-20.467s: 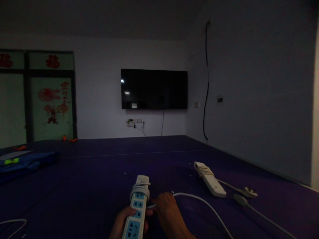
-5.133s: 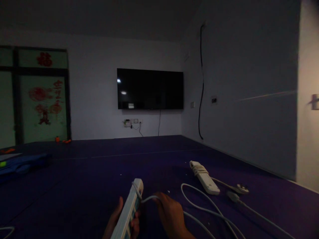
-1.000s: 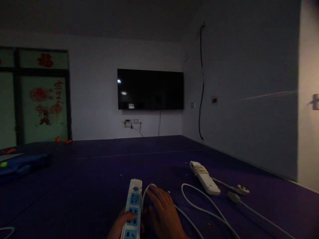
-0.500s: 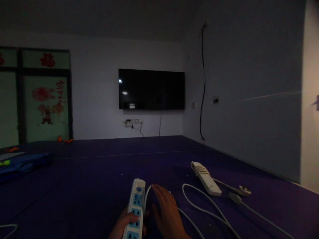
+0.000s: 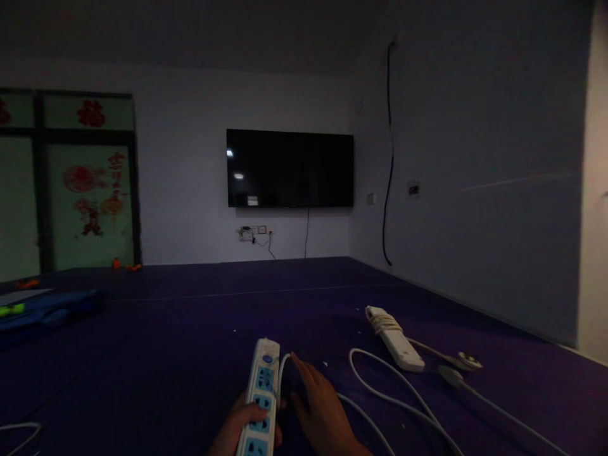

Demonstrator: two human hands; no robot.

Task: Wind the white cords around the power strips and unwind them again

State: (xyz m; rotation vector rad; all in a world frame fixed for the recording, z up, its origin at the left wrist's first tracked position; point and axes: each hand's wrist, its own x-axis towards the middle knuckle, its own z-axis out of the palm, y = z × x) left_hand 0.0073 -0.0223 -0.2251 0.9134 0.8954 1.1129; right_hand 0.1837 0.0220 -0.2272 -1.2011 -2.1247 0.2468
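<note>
A white power strip (image 5: pixel 263 387) with blue sockets and a round blue button stands tilted at the bottom centre, its far end raised. My left hand (image 5: pixel 237 425) is closed around it, thumb across the socket face. A white cord (image 5: pixel 284 362) runs up along the strip's right side and bends over toward my right hand (image 5: pixel 323 405). That hand has its fingers stretched out and its thumb apart, the index fingertip at the bend of the cord. Behind the fingers the cord is hidden; a white cord reappears to their right.
On the purple surface (image 5: pixel 180 354) at right lies a second white power strip (image 5: pixel 403 351) wrapped in its cord. Near it are a plug (image 5: pixel 469 361), a grey connector (image 5: pixel 450 376) and a looped white cord (image 5: pixel 394 373). Blue cloth (image 5: pixel 61 311) lies left. A television (image 5: pixel 289 168) hangs ahead.
The whole view has shifted very slightly. My left hand keeps its grip on the power strip, and my right hand stays beside it with almost the same pose.
</note>
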